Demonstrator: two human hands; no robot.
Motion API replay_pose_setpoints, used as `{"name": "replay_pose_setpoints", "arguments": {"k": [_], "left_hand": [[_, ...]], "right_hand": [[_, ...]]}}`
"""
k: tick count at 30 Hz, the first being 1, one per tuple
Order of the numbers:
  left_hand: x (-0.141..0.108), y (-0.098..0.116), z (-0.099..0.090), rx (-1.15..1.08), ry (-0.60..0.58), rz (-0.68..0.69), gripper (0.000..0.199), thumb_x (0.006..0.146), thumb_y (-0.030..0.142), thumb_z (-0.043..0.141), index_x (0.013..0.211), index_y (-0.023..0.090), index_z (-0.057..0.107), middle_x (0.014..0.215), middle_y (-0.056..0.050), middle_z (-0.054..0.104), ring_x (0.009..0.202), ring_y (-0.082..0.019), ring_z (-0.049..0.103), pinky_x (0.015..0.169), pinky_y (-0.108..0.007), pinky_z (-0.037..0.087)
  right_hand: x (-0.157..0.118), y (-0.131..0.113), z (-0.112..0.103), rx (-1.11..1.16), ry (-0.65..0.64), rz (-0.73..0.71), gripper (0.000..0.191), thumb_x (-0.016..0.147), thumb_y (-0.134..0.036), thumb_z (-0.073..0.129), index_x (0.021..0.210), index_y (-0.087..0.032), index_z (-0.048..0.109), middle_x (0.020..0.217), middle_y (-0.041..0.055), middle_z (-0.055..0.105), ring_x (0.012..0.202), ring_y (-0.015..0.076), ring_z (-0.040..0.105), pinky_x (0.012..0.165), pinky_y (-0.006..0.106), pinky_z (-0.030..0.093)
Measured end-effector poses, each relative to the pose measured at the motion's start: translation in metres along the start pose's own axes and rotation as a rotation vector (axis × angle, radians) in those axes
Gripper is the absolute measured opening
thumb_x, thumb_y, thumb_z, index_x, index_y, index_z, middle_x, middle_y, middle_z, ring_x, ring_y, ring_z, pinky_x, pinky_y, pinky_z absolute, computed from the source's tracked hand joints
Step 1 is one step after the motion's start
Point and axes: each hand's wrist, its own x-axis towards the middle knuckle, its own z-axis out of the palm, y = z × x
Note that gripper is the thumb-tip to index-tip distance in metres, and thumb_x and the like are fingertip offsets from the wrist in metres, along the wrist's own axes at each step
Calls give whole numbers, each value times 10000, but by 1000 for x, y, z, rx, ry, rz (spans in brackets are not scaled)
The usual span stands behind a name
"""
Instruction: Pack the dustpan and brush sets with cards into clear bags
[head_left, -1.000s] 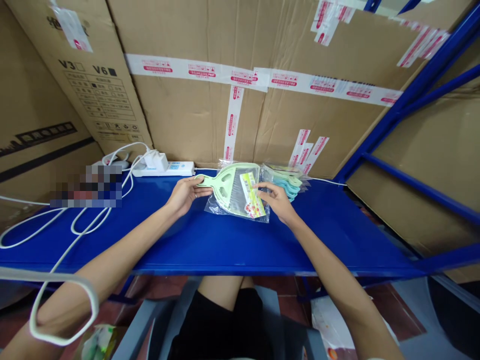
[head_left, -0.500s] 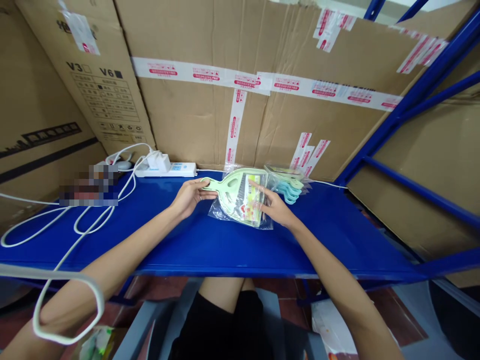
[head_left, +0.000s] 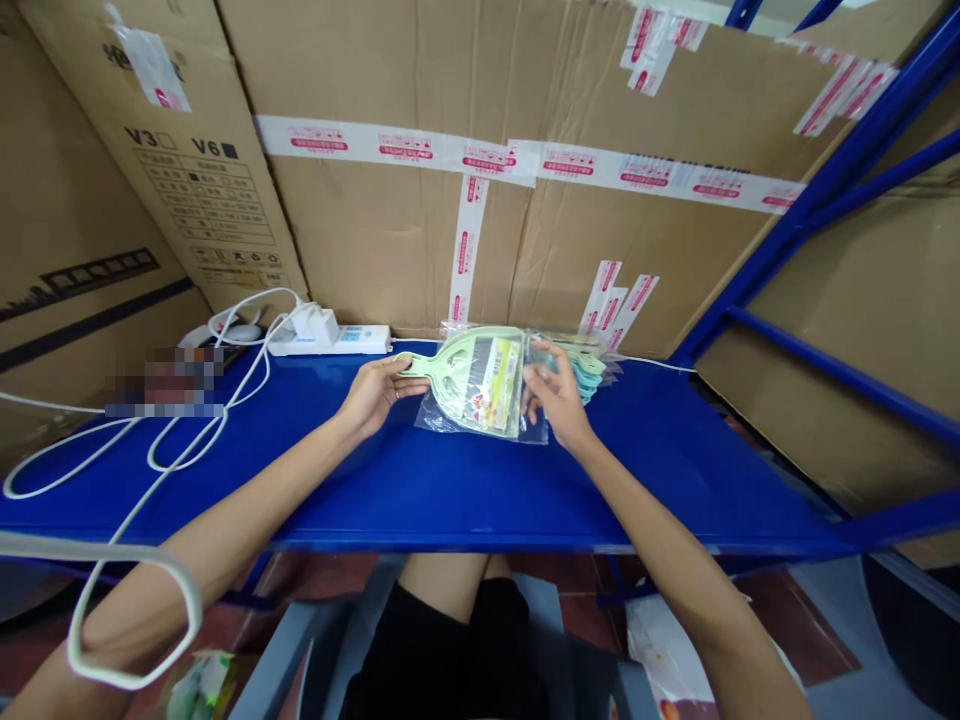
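Observation:
A light green dustpan (head_left: 450, 372) in a clear plastic bag, with a printed card (head_left: 496, 385) on its wide part, is over the blue table (head_left: 450, 490). My left hand (head_left: 375, 393) grips its handle, thumb on top and fingers beneath. At the bag's right edge is my right hand (head_left: 556, 395), its fingers curled and pressed together at the plastic. Behind that hand lie more bagged pieces (head_left: 589, 368), green and light blue, partly hidden.
A white power strip (head_left: 364, 340) with plugs stands at the back left, and white cables (head_left: 180, 455) loop across the table's left side. Large cardboard (head_left: 375, 240) rises behind. Blue metal bars (head_left: 847, 190) run up the right.
My right hand has moved from the card to the bag's right edge, and its fingers have curled in. The dustpan has tilted slightly, its wide end a little higher.

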Motion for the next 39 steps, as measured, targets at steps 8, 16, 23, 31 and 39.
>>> {"name": "replay_pose_setpoints", "arguments": {"k": [8, 16, 23, 31, 39], "left_hand": [[-1, -2, 1, 4, 5, 1, 49, 903, 90, 673, 874, 85, 713, 791, -104, 778, 681, -206, 793, 675, -294, 681], [-6, -3, 6, 53, -9, 0, 39, 893, 113, 699, 874, 86, 719, 784, -109, 781, 680, -206, 791, 686, -285, 670], [-7, -7, 5, 130, -181, 22, 159, 930, 206, 729, 1022, 79, 753, 958, -165, 823, 845, -281, 836, 719, -307, 669], [-17, 2, 9, 191, -451, -19, 474, 984, 522, 694, 1153, 82, 744, 995, -224, 830, 795, -304, 832, 662, -323, 651], [-6, -2, 1, 211, -403, -32, 472, 964, 574, 711, 1046, 109, 730, 912, -217, 829, 699, -266, 812, 605, -294, 609]], "right_hand": [[1, -2, 2, 134, -14, 269, 896, 778, -552, 891, 1487, -313, 399, 818, -37, 717, 507, 142, 632, 411, 238, 505], [4, 9, 2, -26, 4, 249, 599, 651, -422, 956, 1142, -194, 698, 793, 18, 759, 558, 149, 620, 444, 250, 484], [9, 23, -6, -213, 182, 101, 492, 802, -484, 808, 1205, -212, 737, 862, 31, 810, 694, 241, 724, 619, 380, 623], [37, -19, -75, -449, 468, -204, 492, 961, -381, 579, 1367, -141, 724, 1459, 186, 692, 1331, 371, 652, 1125, 548, 503], [159, -68, -176, -1211, 62, -102, 447, 816, -54, 520, 1086, -118, 870, 1112, 183, 834, 1000, 288, 771, 885, 384, 564]]}}
